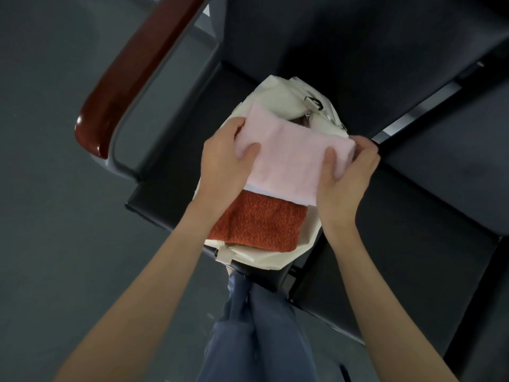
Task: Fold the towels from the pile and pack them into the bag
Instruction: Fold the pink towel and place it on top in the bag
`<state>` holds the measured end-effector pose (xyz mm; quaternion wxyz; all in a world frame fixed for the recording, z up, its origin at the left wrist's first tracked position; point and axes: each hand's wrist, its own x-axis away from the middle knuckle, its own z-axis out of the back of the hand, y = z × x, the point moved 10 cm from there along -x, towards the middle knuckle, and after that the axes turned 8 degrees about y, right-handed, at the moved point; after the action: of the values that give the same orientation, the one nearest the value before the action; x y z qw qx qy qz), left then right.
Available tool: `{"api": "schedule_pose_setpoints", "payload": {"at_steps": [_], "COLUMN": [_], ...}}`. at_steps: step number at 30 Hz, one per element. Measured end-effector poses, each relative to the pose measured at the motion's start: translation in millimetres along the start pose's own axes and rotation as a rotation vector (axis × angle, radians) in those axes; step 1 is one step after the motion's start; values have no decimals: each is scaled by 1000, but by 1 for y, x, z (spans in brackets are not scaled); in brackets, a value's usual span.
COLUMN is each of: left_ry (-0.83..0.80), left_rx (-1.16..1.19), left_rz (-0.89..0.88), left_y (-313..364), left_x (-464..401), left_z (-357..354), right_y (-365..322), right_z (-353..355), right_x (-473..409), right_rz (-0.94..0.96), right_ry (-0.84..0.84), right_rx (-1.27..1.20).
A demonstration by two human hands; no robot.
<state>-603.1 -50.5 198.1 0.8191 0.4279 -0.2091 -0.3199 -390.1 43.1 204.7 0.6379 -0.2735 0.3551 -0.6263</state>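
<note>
Head view looks straight down at a cream bag [278,256] standing open on a black seat [413,216]. Inside its mouth lies a folded orange-red towel [259,224], flat and near the person's side of the opening. Above it, a folded pink towel [286,158] is held over the bag, partly covering the orange-red one's far edge. Left hand [223,164] grips the pink towel's left end, thumb on top and fingers curled under. Right hand [349,172] grips the right end the same way, thumb pressed on the upper face. A thin pale layer shows along the pink towel's lower edge. At the bag's far side a metal zipper [327,111] and clasp are visible. A red-brown armrest [132,64] rises to the left of the seat
</note>
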Motion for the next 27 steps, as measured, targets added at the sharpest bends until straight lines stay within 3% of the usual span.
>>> {"api": "schedule_pose_setpoints", "payload": {"at_steps": [3,5,10,15,19,27], "left_ry": [-23,-32,-46,81,20,-242], "left_rx": [-60,-69,-34,-51,-126,-449], "left_rz": [20,8,76,226,222,-51], "left_y": [-19,-23,-32,-64,-69,-41], "left_x": [0,-1,-14,-34,-40,-53], "left_z": [-11,-11,5,40,38,-21], "right_y": [-2,-22,-59,-59,-36,37], "right_z": [-2,-4,-59,-105,-125,-100], "right_x": [6,12,43,60,45,27], "right_rz": [103,251,576,814,851,837], "right_ry": [68,92,-388,-630,-717,-736], "right_rx": [355,429,345,468,549,565]}}
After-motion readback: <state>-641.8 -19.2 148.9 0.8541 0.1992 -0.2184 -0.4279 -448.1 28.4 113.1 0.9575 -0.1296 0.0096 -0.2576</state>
